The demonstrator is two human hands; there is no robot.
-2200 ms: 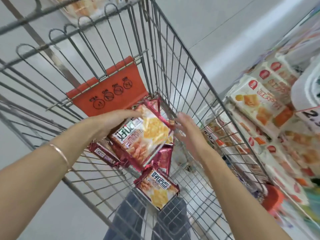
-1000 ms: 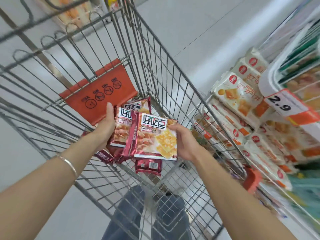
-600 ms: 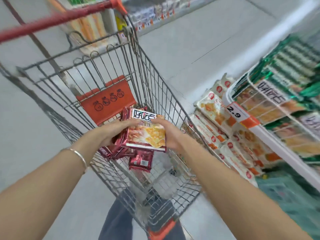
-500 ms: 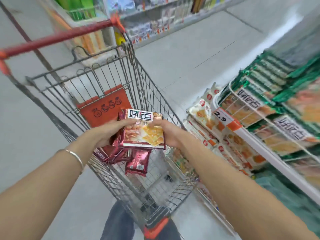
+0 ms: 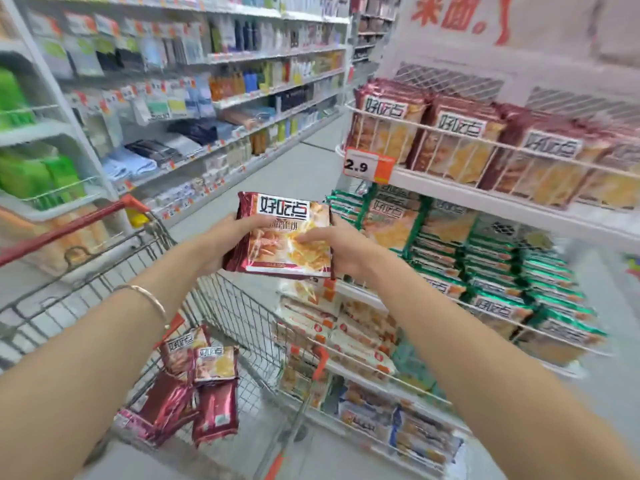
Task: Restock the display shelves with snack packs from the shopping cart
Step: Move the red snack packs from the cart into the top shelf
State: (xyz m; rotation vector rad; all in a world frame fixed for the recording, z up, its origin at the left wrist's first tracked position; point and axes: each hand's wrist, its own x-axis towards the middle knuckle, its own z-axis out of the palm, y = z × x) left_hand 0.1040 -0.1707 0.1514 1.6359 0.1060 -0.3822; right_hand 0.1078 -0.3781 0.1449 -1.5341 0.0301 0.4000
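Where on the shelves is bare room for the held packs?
Top shelf's red row is packed from the price tag rightward; room for the held packs only above it, before the lattice back. Green stacks below are crowded. Cart floor right of the loose packs is bare.

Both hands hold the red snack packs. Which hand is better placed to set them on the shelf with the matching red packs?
Right. The right hand grips the held packs on the side facing the top shelf's red packs; the left hand is on the cart side.
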